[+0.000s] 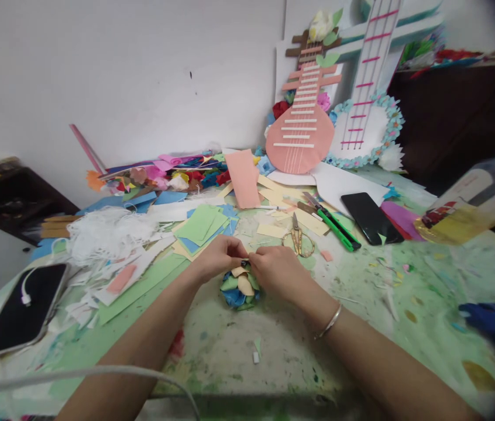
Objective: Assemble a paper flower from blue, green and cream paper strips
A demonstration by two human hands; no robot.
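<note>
My left hand (pixel 219 257) and my right hand (pixel 276 270) meet over the middle of the paint-stained table (pixel 230 351). Both are closed, fingers pinched on the top of a paper flower (pixel 239 287) with blue, green and cream petals. The flower rests on the table just under my fingertips. A silver bangle (pixel 330 321) circles my right wrist. Small gold scissors (pixel 298 238) lie just beyond my right hand.
A phone with a white cable (pixel 23 307) lies at the left, a black phone (pixel 370 217) at the right beside a green utility knife (pixel 339 229). Paper scraps (pixel 142 257), coloured sheets (pixel 201 225) and paper guitars (pixel 302 126) crowd the back by the wall.
</note>
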